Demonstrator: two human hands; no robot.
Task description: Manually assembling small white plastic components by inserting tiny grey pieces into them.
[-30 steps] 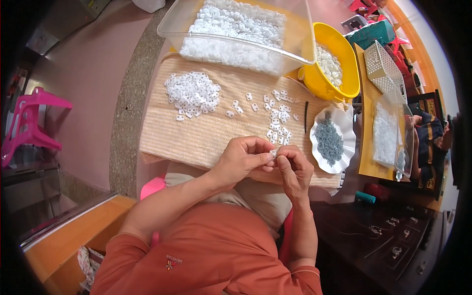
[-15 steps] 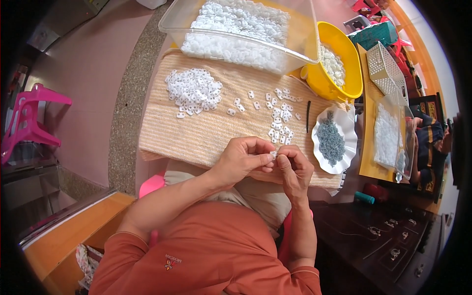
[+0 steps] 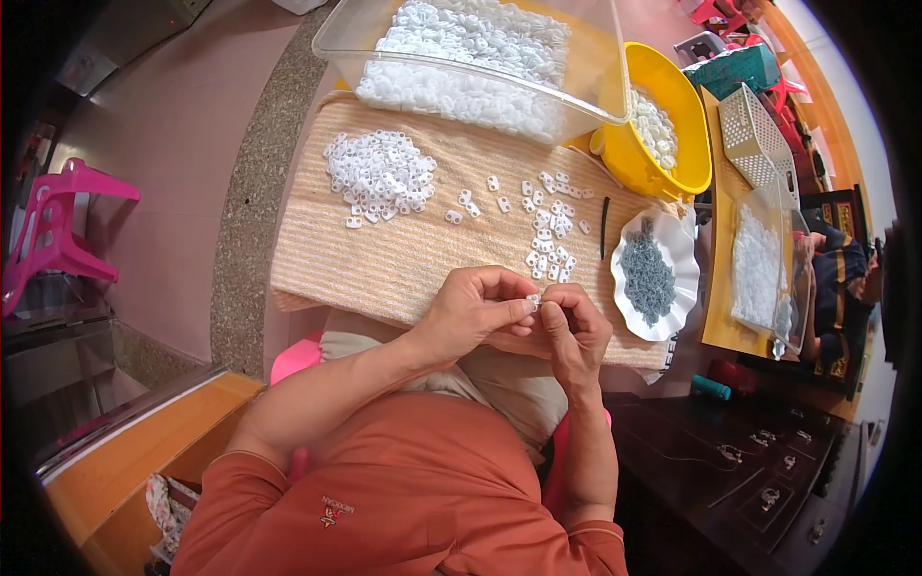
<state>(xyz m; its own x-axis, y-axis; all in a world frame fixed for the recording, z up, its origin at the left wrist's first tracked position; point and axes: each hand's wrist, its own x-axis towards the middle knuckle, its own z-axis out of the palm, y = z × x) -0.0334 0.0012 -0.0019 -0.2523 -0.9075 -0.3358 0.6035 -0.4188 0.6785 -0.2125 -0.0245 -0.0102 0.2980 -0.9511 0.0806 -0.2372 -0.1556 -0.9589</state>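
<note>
A pink stool (image 3: 67, 230) is standing on the floor, well left of the striped towel (image 3: 384, 264). A speckled floor band (image 3: 252, 192) is running between the two, nearer the towel's left edge. Moving right, a heap of white two-holed pieces (image 3: 381, 176) is spreading over the towel's far left, and a clear bin (image 3: 471, 72) is standing along its far edge. Striped cloth is showing from heap to near edge, giving the left hand (image 3: 471, 309) room leftward. That hand is working over the near edge, thumb and forefinger pinching a small white piece (image 3: 534, 301). Loose white pieces (image 3: 549, 223) are lying beyond it on the towel, crowding the forward side. The right hand (image 3: 576, 336) is meeting it, fingertips drawing into a narrow pinch; what they're gripping, I can't tell. A black strip (image 3: 604, 228) is lying toward the towel's right side, a yellow tub (image 3: 693, 134) is standing off its far right corner, and a wavy white dish (image 3: 682, 305) is holding grey bits (image 3: 646, 274) at its right edge.
</note>
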